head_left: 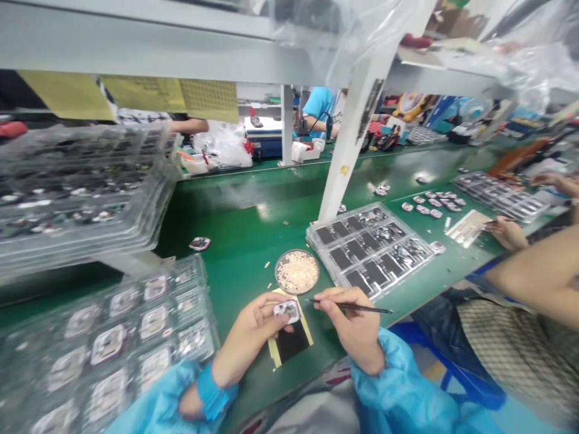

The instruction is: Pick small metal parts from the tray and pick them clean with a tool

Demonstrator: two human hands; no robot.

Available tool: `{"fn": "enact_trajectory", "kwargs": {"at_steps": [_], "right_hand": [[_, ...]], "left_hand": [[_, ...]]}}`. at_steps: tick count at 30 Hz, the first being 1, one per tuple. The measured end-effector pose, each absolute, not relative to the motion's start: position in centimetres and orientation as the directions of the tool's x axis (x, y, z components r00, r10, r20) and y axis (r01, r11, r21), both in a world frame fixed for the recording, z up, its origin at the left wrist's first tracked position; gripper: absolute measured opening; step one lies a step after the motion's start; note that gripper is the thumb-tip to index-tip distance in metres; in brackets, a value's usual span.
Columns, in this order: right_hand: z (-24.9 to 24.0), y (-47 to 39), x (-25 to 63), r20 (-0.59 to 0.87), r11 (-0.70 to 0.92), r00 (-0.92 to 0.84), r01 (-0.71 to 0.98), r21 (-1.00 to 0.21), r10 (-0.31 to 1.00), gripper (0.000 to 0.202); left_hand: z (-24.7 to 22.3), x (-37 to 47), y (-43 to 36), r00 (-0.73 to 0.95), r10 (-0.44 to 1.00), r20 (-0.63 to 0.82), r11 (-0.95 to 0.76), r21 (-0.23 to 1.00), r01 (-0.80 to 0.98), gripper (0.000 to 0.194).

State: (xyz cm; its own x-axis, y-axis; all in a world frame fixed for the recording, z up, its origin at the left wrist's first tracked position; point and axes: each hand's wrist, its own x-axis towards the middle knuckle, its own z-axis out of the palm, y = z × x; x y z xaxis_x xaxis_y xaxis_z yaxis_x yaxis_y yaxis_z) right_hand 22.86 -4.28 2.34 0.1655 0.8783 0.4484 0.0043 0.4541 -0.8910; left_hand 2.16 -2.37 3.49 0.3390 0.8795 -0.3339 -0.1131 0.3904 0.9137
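Observation:
My left hand [253, 328] grips a small rounded-square electronic part [286, 310] with a pale rim, thumb on its face. Pinched in my right hand [350, 322] is a pair of dark tweezers [368, 308], its thin tip pointing left at the part, a little apart from it. Below the part lies a black pad [295, 342] edged with yellow tape on the green bench. Just beyond it stands a round dish [297, 272] full of small beige pieces, a few of them scattered beside it.
Clear compartment trays sit at left [154, 322] and right [375, 247], holding parts. Stacked trays [81, 199] rise at the far left. A white post [346, 154] supports the overhead shelf. At right, a co-worker's hand [509, 234] works near loose parts [436, 203].

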Motion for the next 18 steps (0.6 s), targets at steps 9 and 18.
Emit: {"fn": "enact_trajectory", "kwargs": {"at_steps": [9,18], "right_hand": [[8.2,0.3,41.1,0.422,-0.078,0.338,0.849,-0.523,0.841,0.033],[6.1,3.6,46.4,0.165,-0.126,0.185,0.942,-0.311,0.969,0.021]], "left_hand": [[4.0,1.9,-2.3,0.253,0.926,-0.281,0.268,0.960,0.084,0.045],[4.0,2.2,-2.4,0.284,0.921,-0.268,0.260,0.963,0.066,0.043]]}}
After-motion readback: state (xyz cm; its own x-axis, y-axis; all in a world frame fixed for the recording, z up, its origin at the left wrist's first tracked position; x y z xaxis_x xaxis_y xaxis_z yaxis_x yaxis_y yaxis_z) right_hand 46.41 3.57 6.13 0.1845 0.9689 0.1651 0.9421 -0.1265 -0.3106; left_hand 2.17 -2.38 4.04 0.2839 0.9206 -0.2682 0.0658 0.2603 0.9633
